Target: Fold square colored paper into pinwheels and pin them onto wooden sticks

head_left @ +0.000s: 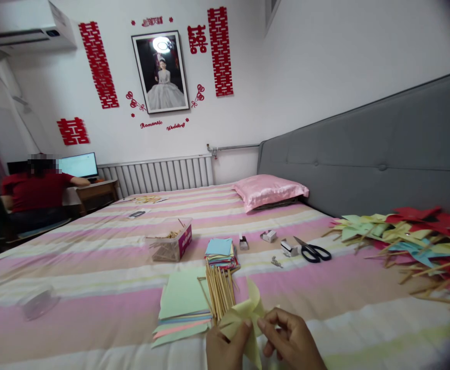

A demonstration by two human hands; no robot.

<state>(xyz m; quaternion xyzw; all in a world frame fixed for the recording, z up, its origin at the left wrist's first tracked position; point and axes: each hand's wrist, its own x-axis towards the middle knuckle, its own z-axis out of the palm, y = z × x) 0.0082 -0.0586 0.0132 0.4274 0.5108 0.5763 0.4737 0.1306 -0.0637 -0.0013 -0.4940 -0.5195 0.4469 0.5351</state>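
Here, a wide bed [93, 257] with a pink, cream and green striped cover fills the view, a grey padded headboard [363, 149] along its right side and a pink satin pillow [269, 191] at the far end. A heap of finished paper pinwheels [410, 239] on sticks lies at the right. Near the middle, a clear plastic box [171, 244] with a pink label holds thin wooden sticks, some poking over its rim. Beside it sits a small stack of coloured paper squares [220, 253], and nearer lies a larger stack of pale green sheets [182, 300] with a bundle of wooden sticks [220, 290] on top. Black scissors [314, 252] lie farther right. At the bottom edge, the left hand [225, 352] and right hand [292, 341] both pinch a folded yellow-green paper pinwheel [246, 316], held just above the bed.
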